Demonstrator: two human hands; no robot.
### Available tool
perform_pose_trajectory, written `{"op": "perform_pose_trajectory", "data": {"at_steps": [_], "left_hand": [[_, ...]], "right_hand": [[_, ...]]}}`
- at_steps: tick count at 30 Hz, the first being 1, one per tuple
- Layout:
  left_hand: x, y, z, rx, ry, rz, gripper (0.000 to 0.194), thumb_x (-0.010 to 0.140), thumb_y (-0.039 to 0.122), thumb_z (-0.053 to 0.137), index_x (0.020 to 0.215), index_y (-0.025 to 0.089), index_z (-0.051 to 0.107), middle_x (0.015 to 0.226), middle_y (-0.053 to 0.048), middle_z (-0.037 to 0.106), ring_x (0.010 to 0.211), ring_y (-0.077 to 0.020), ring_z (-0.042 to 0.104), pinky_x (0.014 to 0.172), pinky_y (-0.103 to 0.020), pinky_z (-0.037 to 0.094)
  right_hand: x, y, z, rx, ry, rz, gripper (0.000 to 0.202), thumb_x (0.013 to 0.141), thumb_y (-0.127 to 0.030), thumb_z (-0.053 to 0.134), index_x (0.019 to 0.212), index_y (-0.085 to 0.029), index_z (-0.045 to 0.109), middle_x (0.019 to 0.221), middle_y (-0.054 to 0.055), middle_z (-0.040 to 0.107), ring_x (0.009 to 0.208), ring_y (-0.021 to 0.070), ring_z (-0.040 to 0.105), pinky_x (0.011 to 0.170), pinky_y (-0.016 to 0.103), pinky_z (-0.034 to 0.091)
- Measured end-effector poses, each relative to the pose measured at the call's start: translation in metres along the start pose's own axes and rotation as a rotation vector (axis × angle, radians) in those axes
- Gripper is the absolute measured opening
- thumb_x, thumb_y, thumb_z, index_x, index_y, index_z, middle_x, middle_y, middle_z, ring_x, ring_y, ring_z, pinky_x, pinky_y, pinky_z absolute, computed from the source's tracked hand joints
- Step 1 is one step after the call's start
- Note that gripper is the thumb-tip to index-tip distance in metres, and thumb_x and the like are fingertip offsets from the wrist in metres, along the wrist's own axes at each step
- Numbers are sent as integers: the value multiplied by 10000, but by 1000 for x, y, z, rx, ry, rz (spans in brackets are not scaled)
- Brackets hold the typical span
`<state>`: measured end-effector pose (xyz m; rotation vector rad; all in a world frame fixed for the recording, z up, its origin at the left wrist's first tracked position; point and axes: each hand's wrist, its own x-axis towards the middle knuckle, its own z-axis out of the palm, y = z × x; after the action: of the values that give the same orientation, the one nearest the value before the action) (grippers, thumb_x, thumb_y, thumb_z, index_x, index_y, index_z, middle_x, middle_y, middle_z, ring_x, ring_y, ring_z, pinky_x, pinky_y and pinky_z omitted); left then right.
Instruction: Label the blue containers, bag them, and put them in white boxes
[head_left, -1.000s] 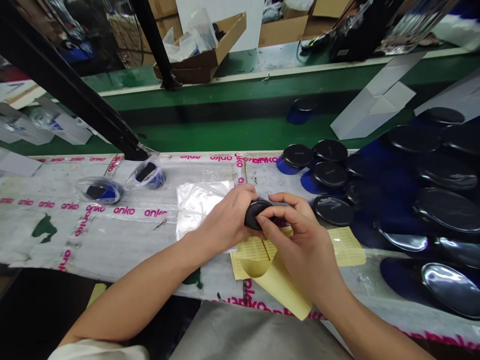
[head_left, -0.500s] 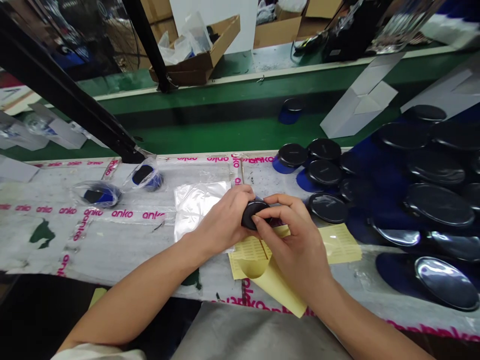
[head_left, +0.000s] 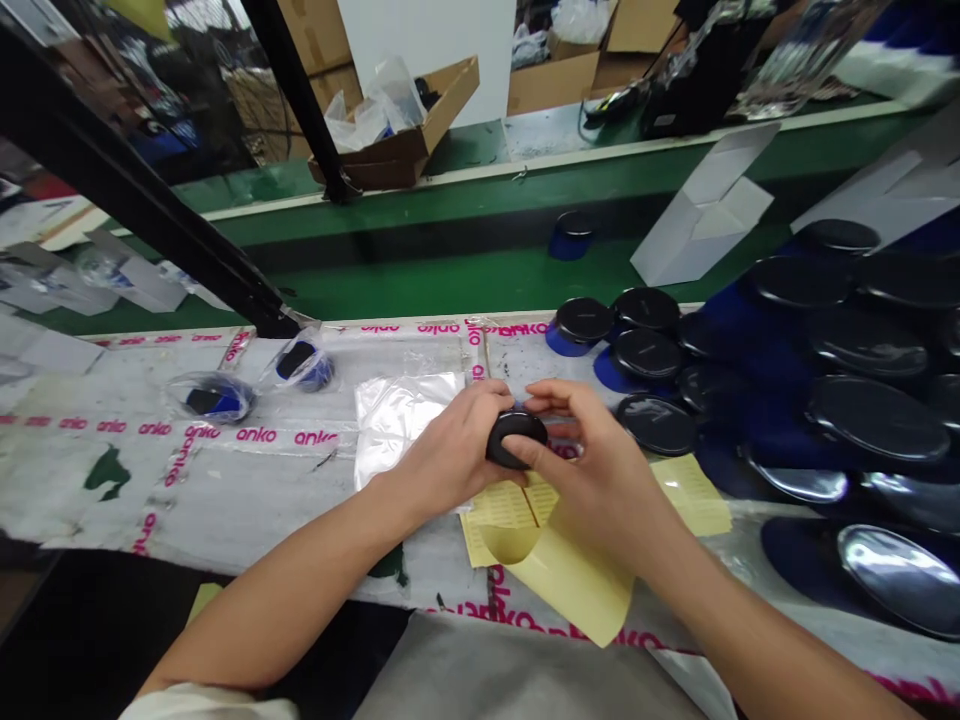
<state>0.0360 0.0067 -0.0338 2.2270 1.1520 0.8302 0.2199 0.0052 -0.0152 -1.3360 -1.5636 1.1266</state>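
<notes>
Between my two hands, over the work surface, is a blue item with a black oval top (head_left: 517, 440); its lower part is hidden. My left hand (head_left: 469, 430) wraps round its left side. My right hand (head_left: 581, 435) has its thumb lying across the black face and its fingers curled behind the far right side. Beneath the hands lie yellow label sheets (head_left: 570, 575), one with a curled, bent part. A stack of clear plastic bags (head_left: 397, 415) is at the left hand's far side.
Many similar black-topped blue items (head_left: 877, 415) crowd the right side. Two bagged ones (head_left: 217, 398) lie at left. Beyond the edge, a green conveyor (head_left: 420, 260) carries a white box (head_left: 701, 220) and a single blue item (head_left: 572, 235). A black post (head_left: 187, 220) slants across the left.
The black top has turned to face up more. My right thumb has gone from a pinch at its edge to lying across it, and the right fingers have moved round behind.
</notes>
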Motion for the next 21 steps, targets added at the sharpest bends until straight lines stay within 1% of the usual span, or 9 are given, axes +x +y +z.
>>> {"op": "perform_pose_trajectory", "data": {"at_steps": [2, 5, 7, 8, 10, 12, 14, 18, 21], "left_hand": [[1, 4, -13, -5, -56, -23, 728, 728, 321, 872, 1297, 241, 426, 1376, -158, 524, 1304, -353, 554, 1052, -540, 503], [-2, 6, -52, 49, -130, -116, 652, 810, 287, 798, 1370, 267, 463, 1508, -141, 455, 1422, -318, 454, 1155, -501, 425], [-5, -1, -83, 153, -55, -260, 515, 874, 301, 726, 1350, 280, 533, 1538, -113, 447, 1436, -304, 434, 1180, -495, 379], [-6, -7, -97, 210, -3, -349, 442, 889, 315, 698, 1310, 259, 576, 1517, -118, 472, 1418, -315, 450, 1169, -503, 378], [-7, -21, -116, 253, -1, -543, 348, 864, 326, 699, 1188, 207, 652, 1366, -129, 592, 1277, -324, 558, 1070, -487, 449], [-5, -33, -124, 225, -60, -668, 218, 804, 277, 722, 991, 169, 690, 1074, -103, 694, 1022, -286, 650, 892, -417, 514], [-3, -39, -126, 177, -102, -696, 81, 782, 226, 698, 827, 165, 668, 832, -49, 681, 811, -222, 640, 744, -340, 499], [0, -38, -124, 120, -130, -635, 94, 808, 260, 655, 856, 180, 670, 814, -17, 670, 764, -173, 595, 693, -287, 455], [1, -36, -125, 119, -172, -605, 97, 760, 264, 684, 801, 181, 657, 742, 6, 627, 705, -158, 547, 649, -276, 415]], "right_hand": [[3, 2, 0, -105, -27, -92, 423, 898, -428, 631, 1265, -244, 529, 1136, 105, 674, 1036, 277, 677, 887, 486, 567], [8, 6, 1, -345, -152, -311, 468, 925, -402, 617, 1359, -269, 500, 1308, 121, 624, 1186, 327, 623, 972, 541, 530], [12, 8, 2, -505, -189, -408, 442, 929, -319, 620, 1356, -261, 520, 1342, 121, 610, 1166, 331, 632, 952, 526, 542], [14, 7, 4, -562, -175, -434, 416, 935, -271, 605, 1343, -236, 533, 1313, 131, 625, 1115, 324, 654, 914, 508, 560], [16, 2, 10, -684, -93, -483, 402, 914, -192, 607, 1312, -158, 560, 1262, 180, 638, 1083, 349, 657, 874, 511, 568], [14, -7, 21, -805, -10, -589, 388, 881, -138, 616, 1266, -94, 597, 1284, 242, 614, 1168, 413, 602, 906, 563, 541], [8, -16, 36, -862, -38, -747, 358, 884, -112, 587, 1240, -88, 627, 1322, 245, 603, 1243, 415, 545, 978, 595, 495], [-9, -23, 63, -895, -288, -978, 342, 929, -103, 486, 1218, -94, 668, 1291, 175, 660, 1223, 320, 550, 1072, 593, 428], [-20, -17, 71, -937, -292, -1039, 362, 915, -87, 463, 1187, -71, 702, 1302, 180, 662, 1213, 322, 535, 1055, 600, 427]]}}
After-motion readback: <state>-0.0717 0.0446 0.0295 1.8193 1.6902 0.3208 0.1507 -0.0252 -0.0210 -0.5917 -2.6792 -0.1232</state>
